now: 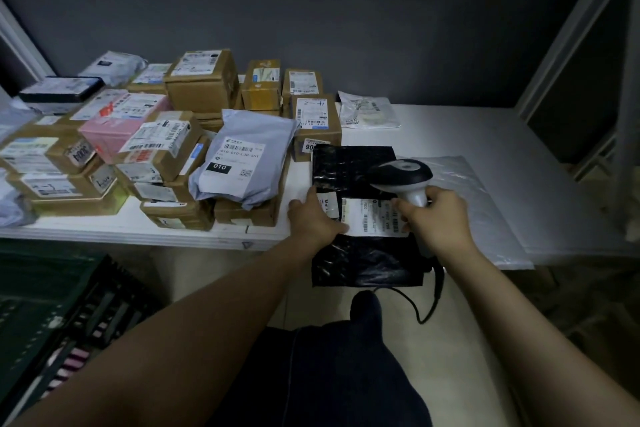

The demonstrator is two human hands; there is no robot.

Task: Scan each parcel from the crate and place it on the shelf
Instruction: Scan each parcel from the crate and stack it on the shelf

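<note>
1. Head view: the black parcel (pixel 353 170), a glossy plastic bag bearing a white label (pixel 372 218), is laid across the front edge of the shelf (pixel 467 135), with its near end hanging over.
2. Its left edge is pressed by the left hand (pixel 313 218), fingers laid flat. The scanner (pixel 401 177) is gripped by the right hand (pixel 436 218), its head held just above the label.
3. The parcel is hemmed on the left by stacked boxes (pixel 201 80) and on the right by a clear bag (pixel 478 198). Bare shelf is seen behind, to the right. The crate (pixel 69 305) is seen below the shelf edge, at the left.
</note>
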